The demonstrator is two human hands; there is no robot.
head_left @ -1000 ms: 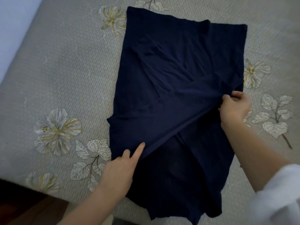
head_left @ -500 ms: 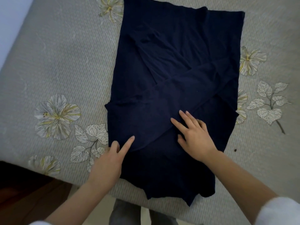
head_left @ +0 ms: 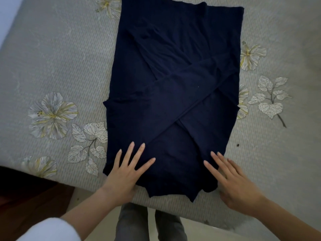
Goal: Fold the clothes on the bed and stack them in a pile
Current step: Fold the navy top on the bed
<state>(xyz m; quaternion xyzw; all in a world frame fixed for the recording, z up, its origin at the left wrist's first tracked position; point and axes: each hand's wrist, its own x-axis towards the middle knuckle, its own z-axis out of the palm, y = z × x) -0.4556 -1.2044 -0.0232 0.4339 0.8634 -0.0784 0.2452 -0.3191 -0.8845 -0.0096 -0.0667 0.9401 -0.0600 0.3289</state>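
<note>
**Open bed on both sides**

The bed (head_left: pixel 60 58) lies bare to the left and right of the garment (head_left: pixel 173 93), so I can pass along either long edge. My left fingers (head_left: pixel 129 152) and right fingers (head_left: pixel 220 161) lie flat on its near end, well apart, with uncovered cloth between them. The bed's near edge runs just under my wrists.

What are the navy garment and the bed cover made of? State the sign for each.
Navy garment: seemingly a thin, soft knit, matte; it drapes into soft folds without stiff creases. Bed cover: apparently a textured woven fabric, matte grey, with fine ridged lines and printed flowers. Exact fibres cannot be told.
</note>
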